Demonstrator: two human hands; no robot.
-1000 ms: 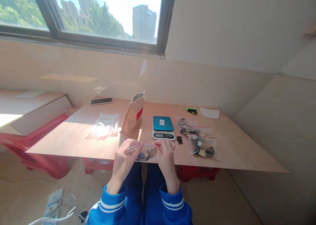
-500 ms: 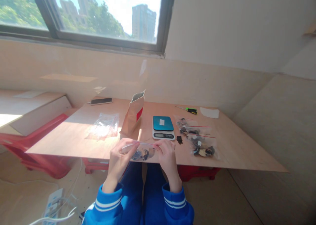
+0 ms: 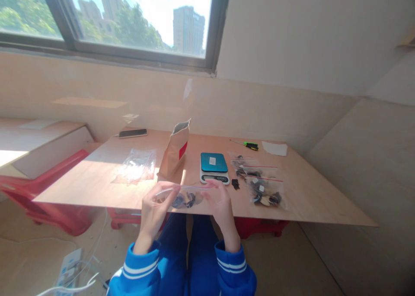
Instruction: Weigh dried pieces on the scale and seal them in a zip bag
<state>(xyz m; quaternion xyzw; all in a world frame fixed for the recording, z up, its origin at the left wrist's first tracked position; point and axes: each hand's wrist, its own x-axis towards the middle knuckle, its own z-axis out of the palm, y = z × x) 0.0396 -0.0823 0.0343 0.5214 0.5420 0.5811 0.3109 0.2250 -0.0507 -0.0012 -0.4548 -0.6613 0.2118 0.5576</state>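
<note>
A clear zip bag (image 3: pixel 185 199) with dark, dried-looking pieces inside is stretched between my hands at the table's front edge. My left hand (image 3: pixel 155 205) pinches its top strip at the left end, thumb and fingers closed on it. At the right end, my right hand (image 3: pixel 222 204) holds the bag, its fingers along the top strip and the thumb lower down. Just beyond the hands sits a kitchen scale (image 3: pixel 214 162) with a blue top and a white base. A small dark piece (image 3: pixel 235 184) lies to its right.
Several filled zip bags (image 3: pixel 266 192) lie right of the scale. A brown paper bag (image 3: pixel 173 153) stands open-topped behind my left hand. Clear plastic bags (image 3: pixel 139 164) and a phone (image 3: pixel 132 133) are on the left; a screwdriver (image 3: pixel 251 146) and white paper (image 3: pixel 275 148) are at the back right.
My right fingers have shifted along the bag's top strip and spread a little. My left hand has moved slightly left, still pinching the bag.
</note>
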